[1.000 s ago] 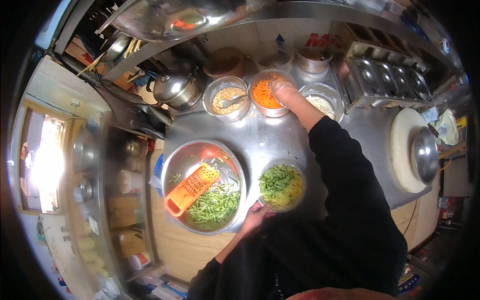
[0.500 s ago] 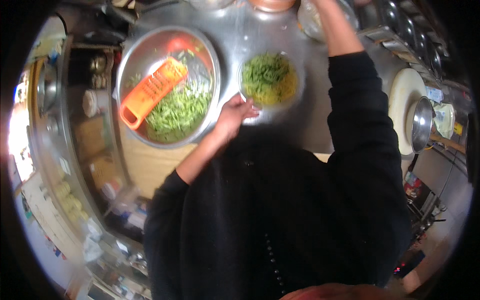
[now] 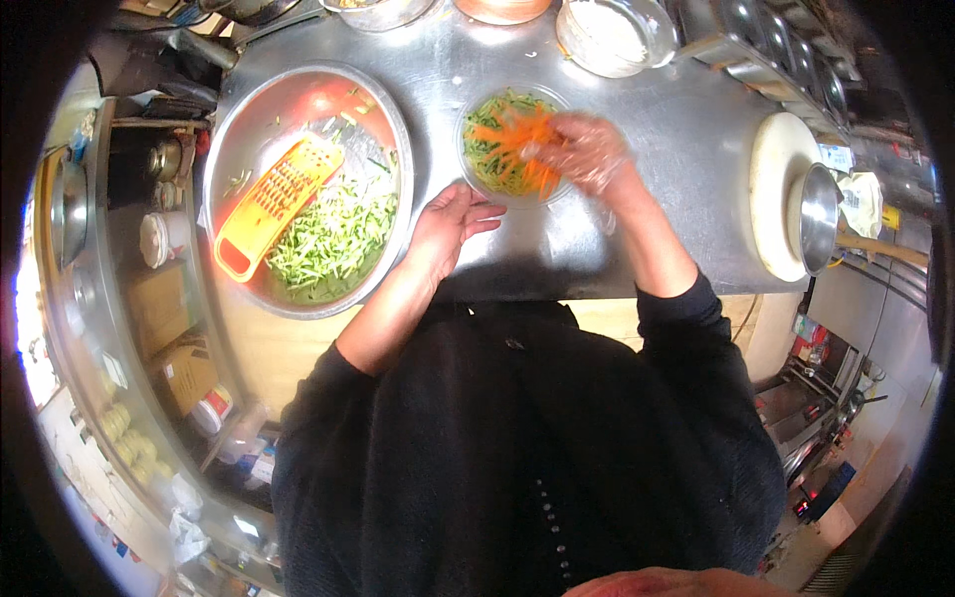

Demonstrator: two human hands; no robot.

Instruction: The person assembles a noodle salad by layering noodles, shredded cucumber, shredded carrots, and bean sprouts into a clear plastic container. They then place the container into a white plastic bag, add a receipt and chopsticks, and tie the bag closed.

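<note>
Over a small clear round bowl (image 3: 464, 149), my right hand (image 3: 589, 157) holds a loose bunch of orange shreds that look like carrot (image 3: 522, 139). A thin transparent glove seems to cover this hand, and its fingers are slightly blurred. Green shredded vegetable (image 3: 512, 100) shows in the bowl under the orange strands. My left hand (image 3: 450, 224) is open with bare fingers stretched out, close to the bowl's near left side; whether it touches the rim I cannot tell. To its left stands a large metal basin (image 3: 406, 199) with pale green shreds (image 3: 333, 234) and an orange grater (image 3: 279, 204) lying inside.
The steel table (image 3: 676, 179) carries a glass bowl with white contents (image 3: 609, 40) at the back and a reddish-brown bowl (image 3: 502, 8) beside it. On the right, a metal bowl (image 3: 818, 219) leans by a round white board (image 3: 771, 199). Shelves (image 3: 164, 298) line the left.
My right hand has come back from the far right bowl to the small bowl, bringing orange shreds. My left hand has shifted slightly, fingers still extended beside the bowl. The view has moved a little.
</note>
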